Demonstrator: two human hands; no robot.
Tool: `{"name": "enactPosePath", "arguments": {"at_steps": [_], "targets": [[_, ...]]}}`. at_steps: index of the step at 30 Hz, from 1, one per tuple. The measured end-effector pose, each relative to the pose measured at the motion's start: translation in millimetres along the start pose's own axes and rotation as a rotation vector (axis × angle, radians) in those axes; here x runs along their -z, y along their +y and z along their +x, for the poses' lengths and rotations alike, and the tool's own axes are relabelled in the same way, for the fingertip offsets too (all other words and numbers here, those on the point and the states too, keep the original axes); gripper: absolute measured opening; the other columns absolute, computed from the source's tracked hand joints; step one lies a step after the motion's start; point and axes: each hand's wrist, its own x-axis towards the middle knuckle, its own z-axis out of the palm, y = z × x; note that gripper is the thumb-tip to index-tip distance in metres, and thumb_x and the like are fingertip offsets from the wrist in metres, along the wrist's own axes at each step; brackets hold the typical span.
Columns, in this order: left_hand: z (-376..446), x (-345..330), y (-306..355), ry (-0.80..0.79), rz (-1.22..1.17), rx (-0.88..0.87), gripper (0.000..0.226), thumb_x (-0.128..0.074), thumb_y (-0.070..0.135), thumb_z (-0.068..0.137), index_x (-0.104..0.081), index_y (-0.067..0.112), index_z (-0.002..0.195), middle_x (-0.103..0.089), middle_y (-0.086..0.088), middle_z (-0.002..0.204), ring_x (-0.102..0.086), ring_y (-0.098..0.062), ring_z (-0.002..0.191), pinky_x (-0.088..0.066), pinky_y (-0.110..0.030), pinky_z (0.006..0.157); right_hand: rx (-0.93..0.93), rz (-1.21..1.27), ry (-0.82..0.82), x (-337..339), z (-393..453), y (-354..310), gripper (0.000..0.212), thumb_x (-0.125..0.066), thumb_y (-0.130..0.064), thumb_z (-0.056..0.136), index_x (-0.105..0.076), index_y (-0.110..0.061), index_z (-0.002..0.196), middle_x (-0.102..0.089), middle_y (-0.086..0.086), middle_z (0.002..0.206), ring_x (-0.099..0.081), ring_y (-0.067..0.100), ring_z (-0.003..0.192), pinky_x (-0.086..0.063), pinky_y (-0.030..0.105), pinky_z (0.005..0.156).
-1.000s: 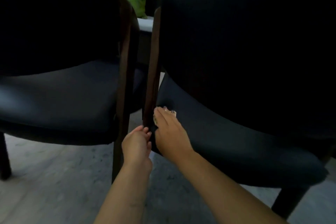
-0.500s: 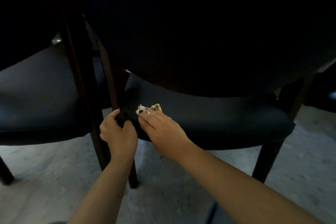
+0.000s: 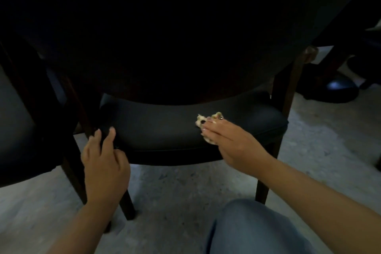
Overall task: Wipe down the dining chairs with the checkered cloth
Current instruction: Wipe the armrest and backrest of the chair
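My right hand [image 3: 231,142] lies flat with straight fingers, pressing the cloth [image 3: 201,120] onto the seat [image 3: 165,130]; only pale bunched bits show past my fingertips and under the palm edge. My left hand [image 3: 103,161] curls its fingers over the seat's near left corner, beside the chair leg [image 3: 82,113], steadying the chair.

I judge the cloth to be soft, thin and light, apt to bunch under the palm, so I would keep it trapped beneath spread fingers rather than pinch an edge. The seat looks smooth, padded and a little glossy, probably letting the cloth glide easily.

Ahead of both hands the dark chair back fills the view. A second seat [image 3: 18,130] stands left of my left hand. Below my wrists lie a pale speckled floor [image 3: 175,192] and my knee [image 3: 247,229]. The room is dim.
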Motion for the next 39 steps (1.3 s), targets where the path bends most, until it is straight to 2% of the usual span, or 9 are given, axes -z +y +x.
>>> {"name": "enactPosePath", "arguments": {"at_steps": [6, 12, 16, 19, 23, 27, 32, 36, 39], "targets": [[-1, 1, 0, 0.019, 0.013, -0.026, 0.047, -0.048, 0.009, 0.097, -0.044, 0.006, 0.144, -0.035, -0.025, 0.15, -0.025, -0.041, 0.14, -0.023, -0.051, 0.113, -0.262, 0.037, 0.152, 23, -48, 49, 0.05, -0.052, 0.008, 0.08, -0.055, 0.0, 0.129, -0.053, 0.016, 0.135, -0.046, 0.023, 0.129, -0.036, 0.04, 0.11], [-2, 3, 2, 0.05, -0.009, -0.027, 0.047, -0.051, 0.007, 0.096, -0.047, 0.006, 0.142, -0.038, -0.027, 0.147, -0.026, -0.043, 0.138, -0.026, -0.054, 0.111, -1.354, 0.417, 0.682, 9, -54, 55, 0.043, -0.044, -0.003, 0.094, -0.052, -0.013, 0.135, -0.056, 0.007, 0.131, -0.051, 0.017, 0.12, -0.038, 0.03, 0.108], [0, 8, 4, 0.034, -0.061, 0.017, 0.046, -0.05, 0.011, 0.096, -0.049, 0.011, 0.142, -0.038, -0.021, 0.15, -0.027, -0.04, 0.138, -0.025, -0.051, 0.112, -1.769, 0.967, 1.131, -5, -21, 39, 0.028, -0.041, -0.01, 0.096, -0.065, -0.013, 0.109, -0.061, -0.003, 0.079, -0.056, 0.008, 0.064, -0.045, 0.023, 0.055], [5, 11, 2, 0.017, -0.088, 0.041, 0.044, -0.051, 0.013, 0.095, -0.053, 0.014, 0.139, -0.041, -0.016, 0.149, -0.035, -0.037, 0.135, -0.025, -0.045, 0.112, -1.852, 1.208, 1.315, -3, -7, 19, 0.026, -0.044, -0.011, 0.096, -0.065, -0.011, 0.111, -0.058, 0.0, 0.079, -0.051, 0.009, 0.059, -0.038, 0.023, 0.052], [12, 25, -6, -0.081, -0.078, 0.024, 0.044, -0.054, 0.011, 0.093, -0.056, 0.017, 0.137, -0.044, -0.013, 0.148, -0.047, -0.04, 0.125, -0.027, -0.043, 0.111, -1.829, 1.517, 1.106, 10, -2, -37, 0.027, -0.035, -0.005, 0.099, -0.054, -0.015, 0.083, -0.048, 0.002, 0.073, -0.047, 0.011, 0.061, -0.04, 0.023, 0.06], [20, 47, -28, -0.276, -0.134, -0.046, 0.056, -0.054, 0.005, 0.094, -0.045, 0.026, 0.145, -0.032, 0.005, 0.155, -0.031, -0.029, 0.14, -0.03, -0.045, 0.114, -1.856, 1.962, 0.828, 40, -17, -76, 0.029, -0.035, -0.007, 0.1, -0.062, 0.003, 0.101, -0.069, 0.019, 0.096, -0.065, 0.031, 0.094, -0.048, 0.042, 0.096], [22, 54, -51, -0.313, -0.229, 0.117, 0.065, -0.048, -0.003, 0.094, -0.034, 0.028, 0.15, -0.028, 0.003, 0.158, -0.032, -0.02, 0.141, -0.031, -0.04, 0.116, -1.741, 2.187, 0.394, 52, 18, -122, 0.035, -0.035, 0.004, 0.084, -0.067, 0.009, 0.098, -0.07, 0.025, 0.1, -0.066, 0.038, 0.099, -0.049, 0.052, 0.083], [18, 57, -67, -0.371, -0.281, 0.293, 0.073, -0.046, -0.008, 0.092, -0.025, 0.026, 0.153, -0.04, 0.003, 0.152, -0.04, -0.018, 0.137, -0.039, -0.033, 0.107, -1.109, 1.666, 0.024, 22, 93, -172, 0.025, -0.051, -0.016, 0.095, -0.072, -0.017, 0.109, -0.073, 0.005, 0.104, -0.07, 0.019, 0.097, -0.051, 0.025, 0.062], [18, 57, -72, -0.407, -0.291, 0.321, 0.077, -0.046, -0.013, 0.088, -0.024, 0.023, 0.153, -0.042, 0.002, 0.151, -0.042, -0.02, 0.136, -0.045, -0.041, 0.105, -0.388, 0.889, 0.16, -23, 132, -192, 0.043, -0.044, -0.008, 0.095, -0.052, -0.014, 0.137, -0.055, 0.005, 0.136, -0.051, 0.013, 0.125, -0.042, 0.024, 0.102]]}}
